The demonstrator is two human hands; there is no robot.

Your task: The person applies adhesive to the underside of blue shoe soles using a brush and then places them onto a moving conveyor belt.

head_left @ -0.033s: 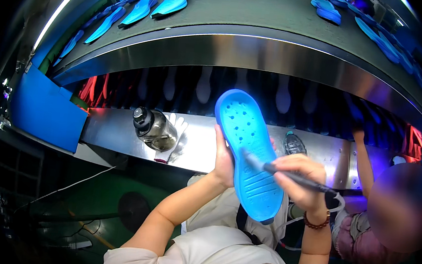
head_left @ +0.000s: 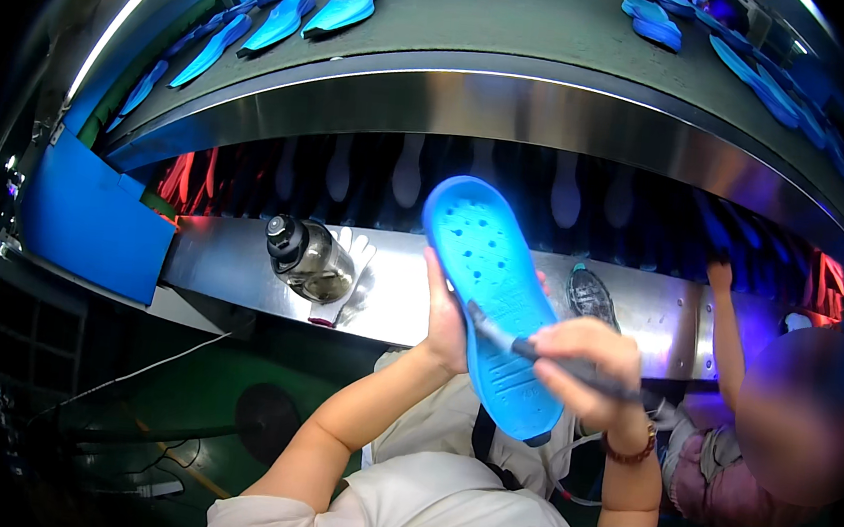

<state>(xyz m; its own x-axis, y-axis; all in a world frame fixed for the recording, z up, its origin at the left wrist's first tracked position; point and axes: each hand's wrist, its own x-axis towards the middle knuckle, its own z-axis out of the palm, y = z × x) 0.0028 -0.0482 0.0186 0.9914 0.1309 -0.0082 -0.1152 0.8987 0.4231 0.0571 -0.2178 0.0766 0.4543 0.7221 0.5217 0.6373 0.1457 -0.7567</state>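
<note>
The left hand [head_left: 448, 328] grips a blue sole [head_left: 507, 383] from its nine o'clock edge. The right hand [head_left: 603, 356] pinches a brush-like tool [head_left: 496, 334] over it. One bottle [head_left: 319, 269] stands at nine o'clock.

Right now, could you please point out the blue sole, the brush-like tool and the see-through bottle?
Blue sole [head_left: 509, 297]: head view, around the middle of its upturned face.
Brush-like tool [head_left: 496, 334]: head view, its blurred working end.
See-through bottle [head_left: 324, 269]: head view, its body.
</note>
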